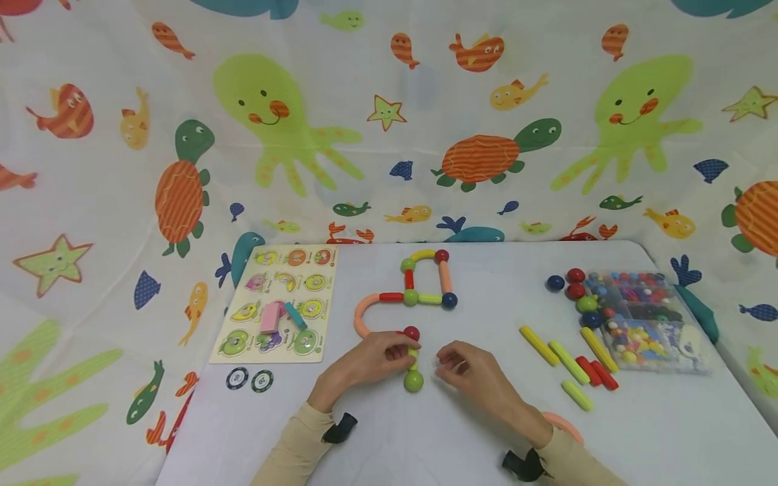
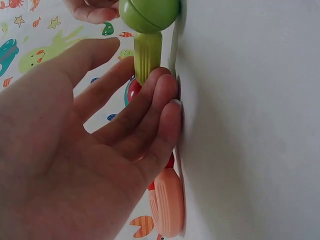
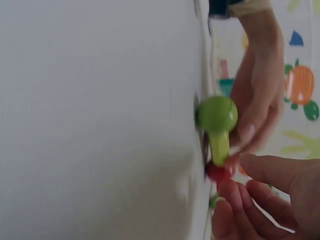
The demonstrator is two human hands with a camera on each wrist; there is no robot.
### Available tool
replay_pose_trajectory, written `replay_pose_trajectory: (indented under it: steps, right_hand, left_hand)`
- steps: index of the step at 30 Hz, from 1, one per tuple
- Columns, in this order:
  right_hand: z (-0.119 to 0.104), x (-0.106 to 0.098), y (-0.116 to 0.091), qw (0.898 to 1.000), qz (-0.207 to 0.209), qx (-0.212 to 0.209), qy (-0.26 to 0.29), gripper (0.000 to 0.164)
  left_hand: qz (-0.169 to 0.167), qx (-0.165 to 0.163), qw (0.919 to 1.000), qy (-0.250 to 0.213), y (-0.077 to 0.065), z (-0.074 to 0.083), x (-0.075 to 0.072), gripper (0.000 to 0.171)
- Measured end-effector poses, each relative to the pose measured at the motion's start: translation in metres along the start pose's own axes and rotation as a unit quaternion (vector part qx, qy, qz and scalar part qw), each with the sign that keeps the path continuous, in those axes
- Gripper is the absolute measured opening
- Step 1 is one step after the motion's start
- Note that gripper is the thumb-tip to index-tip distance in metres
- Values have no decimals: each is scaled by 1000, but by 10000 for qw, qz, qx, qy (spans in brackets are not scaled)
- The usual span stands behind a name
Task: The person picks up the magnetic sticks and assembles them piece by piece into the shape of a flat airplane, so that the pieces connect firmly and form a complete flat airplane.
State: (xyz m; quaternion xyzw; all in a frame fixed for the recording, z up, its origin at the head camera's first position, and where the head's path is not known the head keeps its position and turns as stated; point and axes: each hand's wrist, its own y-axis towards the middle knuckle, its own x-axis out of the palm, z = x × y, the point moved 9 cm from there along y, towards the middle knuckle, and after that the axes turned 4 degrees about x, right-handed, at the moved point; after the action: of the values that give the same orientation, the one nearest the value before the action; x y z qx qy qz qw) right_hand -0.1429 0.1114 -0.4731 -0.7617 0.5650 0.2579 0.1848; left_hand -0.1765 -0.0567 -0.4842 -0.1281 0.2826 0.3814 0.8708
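Note:
A chain of magnetic building pieces lies on the white table: a red ball [image 1: 411,333], a short yellow-green rod [image 2: 148,57] and a green ball [image 1: 414,382] at its near end. My left hand [image 1: 375,359] rests beside this rod from the left, fingertips right at it, thumb held apart from the fingers in the left wrist view. To the right of the rod, my right hand [image 1: 477,372] hovers with loosely bent fingers and nothing between them. A salmon curved rod [image 1: 365,314] leads from near the red ball to a red rod [image 1: 391,297] and a square of rods and balls.
Loose yellow, green and red rods [image 1: 570,362] lie at the right. Behind them stand several balls [image 1: 575,291] and a clear compartment box [image 1: 659,324]. At left are a wooden fruit puzzle board [image 1: 328,297], with small blocks on it, and two round chips [image 1: 263,381]. Another curved rod [image 1: 565,426] lies by the right forearm.

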Motion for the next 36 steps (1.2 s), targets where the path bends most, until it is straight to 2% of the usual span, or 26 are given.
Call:
replay_pose_trajectory:
  steps: [8,14,19,24,28,36]
  right_hand:
    - [43,-70,-15,9923,1009,513,-494,20]
    - [68,-127,-39,9746,1800,700,-1130,22]
    - [87,-164,-65,9626,2095,1101,-1321,25]
    - [105,-186,-88,9482,2271,1559,-1582,26]
    - [117,-195,-100,9397,2342,1826,-1694,24]
    - [125,-198,-115,9331,2493,1951,-1706,29]
  left_hand:
    - [-108,-61,9996,-254,-2,-2,3,34]
    - [-132,-84,9993,-330,-3,-2,2,35]
    - [-118,-92,9996,-234,-3,-2,2,34]
    - [-130,-46,9997,-201,-2,-2,3,34]
    - [-118,-32,9997,-206,-2,-1,1,33]
    - [-136,-19,9998,-160,-2,1,1,33]
